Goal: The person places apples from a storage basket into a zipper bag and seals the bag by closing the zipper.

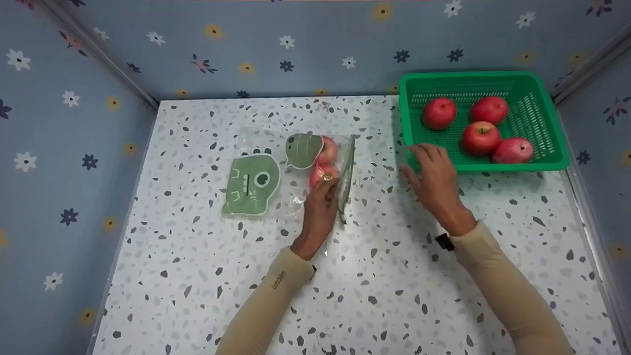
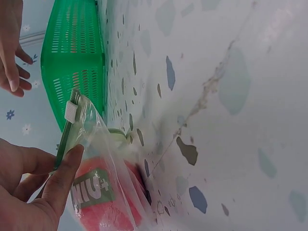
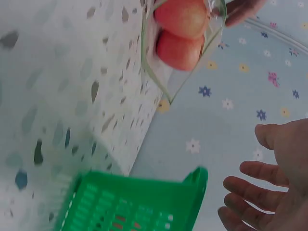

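My left hand (image 1: pixel 320 209) pinches the zip edge of a clear slider bag (image 2: pixel 89 125) between thumb and fingers. The bag lies on the table with a green cartoon print (image 1: pixel 251 185) on it. Inside it two red apples (image 3: pixel 180 50) sit near the mouth, which gapes toward the basket in the right wrist view. A white slider (image 2: pixel 70 111) shows on the zip strip. My right hand (image 1: pixel 435 177) hovers at the near left corner of the green basket (image 1: pixel 404 118), fingers spread and holding nothing. Several red apples (image 1: pixel 480 138) lie in the basket.
The speckled white table (image 1: pixel 384 296) runs beneath everything. A blue flowered wall (image 1: pixel 320 44) rises behind it, with similar panels at both sides. The basket stands at the back right, close to the right-hand panel.
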{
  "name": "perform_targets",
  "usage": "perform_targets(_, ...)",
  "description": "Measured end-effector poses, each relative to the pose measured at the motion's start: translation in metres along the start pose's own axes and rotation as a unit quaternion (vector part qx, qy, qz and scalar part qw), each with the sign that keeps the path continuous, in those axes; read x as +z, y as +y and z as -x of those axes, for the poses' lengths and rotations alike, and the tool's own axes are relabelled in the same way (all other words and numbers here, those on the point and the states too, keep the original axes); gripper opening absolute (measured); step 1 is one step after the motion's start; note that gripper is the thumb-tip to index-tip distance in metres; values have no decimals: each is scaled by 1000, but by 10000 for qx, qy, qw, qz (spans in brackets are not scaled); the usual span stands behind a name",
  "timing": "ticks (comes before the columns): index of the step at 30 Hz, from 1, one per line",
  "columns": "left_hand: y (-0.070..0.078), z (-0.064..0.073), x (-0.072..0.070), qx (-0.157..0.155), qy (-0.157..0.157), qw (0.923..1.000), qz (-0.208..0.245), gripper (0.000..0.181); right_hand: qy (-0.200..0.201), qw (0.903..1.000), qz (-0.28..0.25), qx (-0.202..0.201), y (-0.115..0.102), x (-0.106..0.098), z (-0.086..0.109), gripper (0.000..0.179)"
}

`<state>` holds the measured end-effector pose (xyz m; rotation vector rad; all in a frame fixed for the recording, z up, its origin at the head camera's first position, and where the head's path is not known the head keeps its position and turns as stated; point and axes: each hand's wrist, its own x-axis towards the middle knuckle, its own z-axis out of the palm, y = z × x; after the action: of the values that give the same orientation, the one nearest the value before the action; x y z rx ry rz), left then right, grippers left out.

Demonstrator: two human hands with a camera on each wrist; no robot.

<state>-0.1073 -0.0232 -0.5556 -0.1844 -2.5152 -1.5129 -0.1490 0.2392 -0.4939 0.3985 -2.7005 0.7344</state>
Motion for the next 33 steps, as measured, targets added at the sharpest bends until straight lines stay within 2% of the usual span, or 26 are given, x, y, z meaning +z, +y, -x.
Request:
perform_targets(7, 0, -1, -1, -56, -63, 9999, 57, 28, 325, 9989, 64, 339, 26, -19, 2, 43)
perform_targets(14, 1, -1, -1, -107, -31, 9999, 53, 28, 319, 9962, 104, 809, 50, -36, 2, 43)
perform_targets(22, -1, 0, -1, 34, 1, 9999, 118, 23, 586, 9925, 289, 1034, 82, -53, 3, 40)
perform_targets(27, -3, -1, -2, 29, 12, 9999, 113, 22, 520, 9881, 493, 1363, 102, -64, 2, 45)
perform_targets(33, -2, -1, -3, -97, -10, 9998, 160, 22, 239, 9808, 789, 1768, 119, -75, -1, 49)
